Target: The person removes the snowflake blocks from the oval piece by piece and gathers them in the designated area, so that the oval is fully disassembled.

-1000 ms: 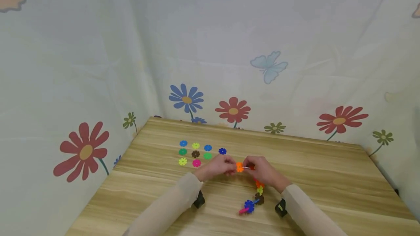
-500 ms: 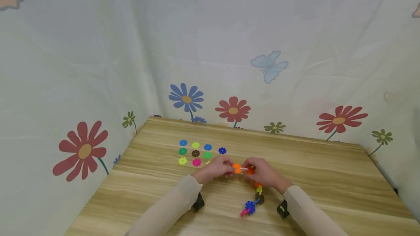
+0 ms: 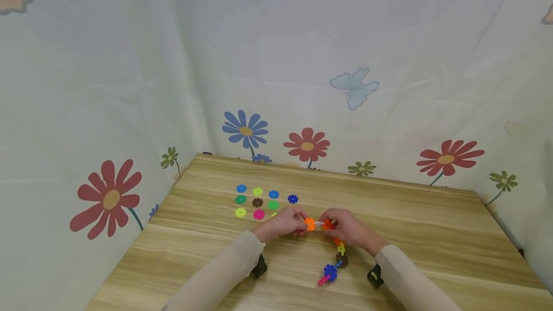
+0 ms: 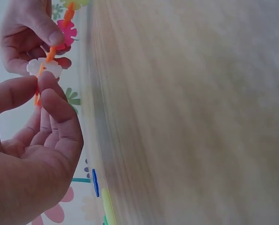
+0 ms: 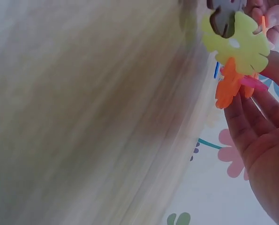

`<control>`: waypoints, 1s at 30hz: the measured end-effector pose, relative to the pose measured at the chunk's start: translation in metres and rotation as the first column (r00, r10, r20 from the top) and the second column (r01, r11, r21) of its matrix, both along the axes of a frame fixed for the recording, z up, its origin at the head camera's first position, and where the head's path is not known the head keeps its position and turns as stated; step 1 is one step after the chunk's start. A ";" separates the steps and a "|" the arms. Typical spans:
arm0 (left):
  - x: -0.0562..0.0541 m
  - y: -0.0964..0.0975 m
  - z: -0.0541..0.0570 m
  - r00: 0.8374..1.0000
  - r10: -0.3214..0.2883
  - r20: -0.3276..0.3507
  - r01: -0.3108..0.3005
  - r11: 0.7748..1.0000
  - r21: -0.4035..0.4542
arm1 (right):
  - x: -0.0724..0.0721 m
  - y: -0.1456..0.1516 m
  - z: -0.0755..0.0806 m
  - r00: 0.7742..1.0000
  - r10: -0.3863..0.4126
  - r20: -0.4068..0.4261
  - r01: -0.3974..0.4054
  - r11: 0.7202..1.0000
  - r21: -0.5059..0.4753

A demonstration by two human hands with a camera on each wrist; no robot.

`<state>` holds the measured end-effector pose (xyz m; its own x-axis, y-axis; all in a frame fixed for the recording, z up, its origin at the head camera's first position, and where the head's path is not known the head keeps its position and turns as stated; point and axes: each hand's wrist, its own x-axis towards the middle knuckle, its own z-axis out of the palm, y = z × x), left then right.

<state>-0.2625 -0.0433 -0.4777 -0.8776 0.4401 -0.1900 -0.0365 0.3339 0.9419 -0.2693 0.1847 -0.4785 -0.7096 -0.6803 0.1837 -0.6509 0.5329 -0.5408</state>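
Observation:
My left hand [image 3: 285, 221] pinches an orange flower-shaped plastic disc [image 3: 310, 224] between thumb and fingers. That disc is slotted into a white disc [image 4: 55, 68] in the gap between my hands. On the far side of the white one, my right hand [image 3: 347, 227] grips the chain near another orange disc [image 3: 328, 224] and a pink disc [image 4: 69, 33]. From there the joined chain hangs toward me: a yellow disc [image 5: 245, 44], a brown disc [image 3: 342, 260], a dark blue disc [image 3: 330, 272] and a pink end disc [image 3: 323, 280]. My fingers partly hide the held discs.
Several loose discs lie in rough rows left of my hands, among them a dark blue disc [image 3: 293, 198], a green disc [image 3: 273, 204] and a pink disc [image 3: 258, 214]. The wooden table [image 3: 410, 234] meets a flower-printed cloth [image 3: 389, 124] behind it.
My left hand has shifted slightly left and nearer me with the orange disc. More of the white disc shows between my hands. The right hand stays nearly in place.

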 end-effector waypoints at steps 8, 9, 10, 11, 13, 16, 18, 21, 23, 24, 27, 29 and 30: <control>0.000 0.005 -0.001 1.000 0.009 -0.023 -0.010 1.000 -0.027 | 0.002 -0.006 0.004 1.000 0.022 0.007 -0.022 1.000 0.021; -0.001 0.005 -0.002 1.000 0.015 -0.025 -0.015 1.000 -0.022 | 0.002 -0.006 0.004 1.000 0.026 0.002 -0.026 0.999 0.018; -0.001 0.005 -0.003 1.000 0.019 -0.025 -0.019 1.000 -0.017 | 0.002 -0.007 0.003 1.000 0.029 -0.007 -0.028 0.999 0.017; -0.001 0.006 -0.003 0.999 0.024 -0.024 -0.025 1.000 -0.012 | 0.002 -0.007 0.003 1.000 0.026 -0.007 -0.025 1.000 0.017; -0.002 0.006 -0.004 0.999 0.038 -0.017 -0.038 0.999 0.001 | 0.002 -0.007 0.001 0.999 0.028 -0.022 -0.028 1.000 0.008; -0.002 0.006 -0.005 0.998 0.055 -0.019 -0.054 0.998 0.010 | 0.001 -0.007 0.000 0.999 0.026 -0.031 -0.027 1.000 -0.003; -0.001 0.006 -0.005 0.998 0.065 -0.021 -0.064 0.998 0.017 | 0.001 -0.007 0.000 0.999 0.024 -0.032 -0.025 1.000 -0.004; -0.001 0.007 -0.004 0.996 0.080 -0.031 -0.080 0.997 0.020 | 0.001 -0.007 0.001 0.999 0.024 -0.032 -0.024 1.000 -0.001; -0.001 0.007 -0.003 0.995 0.092 -0.040 -0.091 0.996 0.018 | 0.001 -0.007 0.001 0.999 0.025 -0.031 -0.025 1.000 0.003; -0.001 0.007 -0.003 0.994 0.098 -0.046 -0.098 0.995 0.015 | 0.001 -0.007 0.001 0.999 0.026 -0.032 -0.025 1.000 0.003; -0.001 0.008 -0.003 0.991 0.117 -0.062 -0.117 0.993 0.007 | 0.001 -0.007 0.002 0.999 0.028 -0.038 -0.028 1.000 0.001; -0.001 0.009 -0.003 0.990 0.125 -0.065 -0.125 0.992 0.005 | 0.001 -0.007 0.002 0.998 0.029 -0.047 -0.029 1.000 -0.002; -0.001 0.009 -0.003 0.990 0.127 -0.068 -0.127 0.992 0.003 | 0.001 -0.006 0.002 0.998 0.028 -0.049 -0.029 1.000 -0.005</control>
<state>-0.2637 -0.0347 -0.4806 -0.9372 0.3241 -0.1291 -0.0150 0.3321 0.9431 -0.2685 0.1783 -0.4765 -0.6800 -0.6989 0.2218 -0.6916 0.5109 -0.5105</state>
